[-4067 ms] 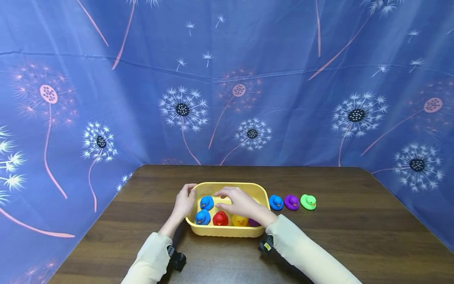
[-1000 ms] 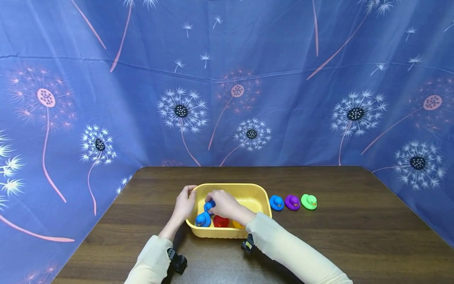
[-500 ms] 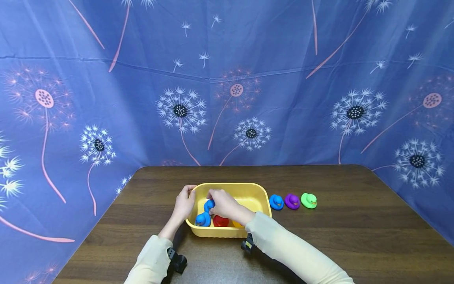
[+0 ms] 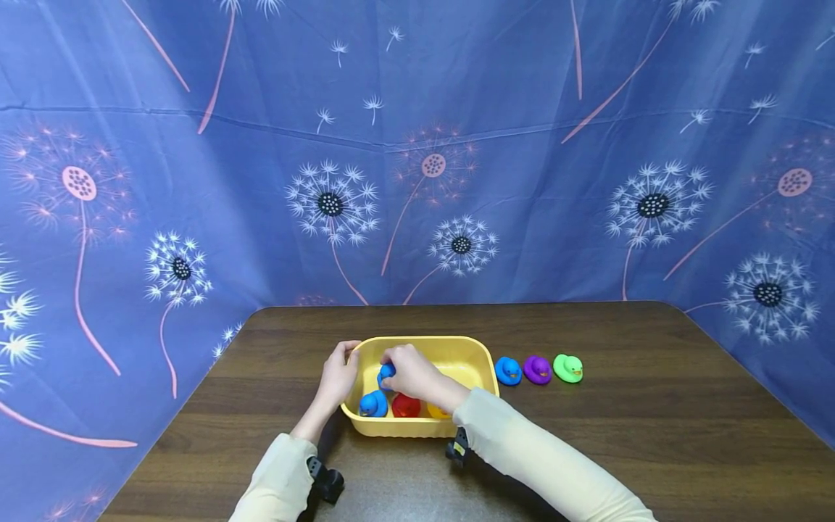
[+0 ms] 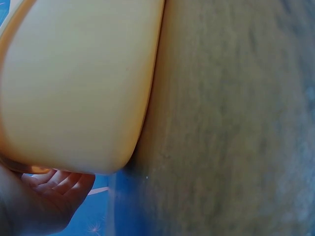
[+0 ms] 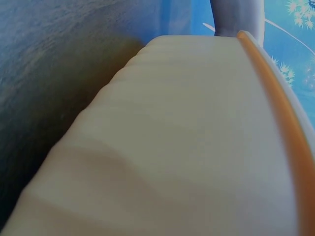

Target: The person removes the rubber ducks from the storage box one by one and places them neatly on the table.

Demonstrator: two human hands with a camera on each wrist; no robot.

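A yellow plastic tub (image 4: 427, 428) stands on the table. My left hand (image 4: 341, 373) holds its left end at the rim; in the left wrist view the fingers of that hand (image 5: 49, 201) lie against the end wall. Inside the tub, my right hand (image 4: 412, 373) pinches a blue rubber duck (image 4: 385, 373), partly covered by the fingers. Another blue duck (image 4: 373, 404) sits just in front of it, with a red duck (image 4: 406, 406) to its right. A yellow duck (image 4: 437, 411) is mostly hidden under the right wrist. The right wrist view shows only the tub's outer wall (image 6: 187, 123).
Right of the tub, a blue duck (image 4: 508, 370), a purple duck (image 4: 538, 370) and a light green duck (image 4: 568, 368) sit in a row on the brown wooden table (image 4: 620, 435). A blue dandelion-print cloth (image 4: 554, 217) hangs behind the table.
My right hand has moved left and down from above the tub's middle and taken hold of the rear blue duck, which has since risen slightly. The left hand has stayed at the rim.
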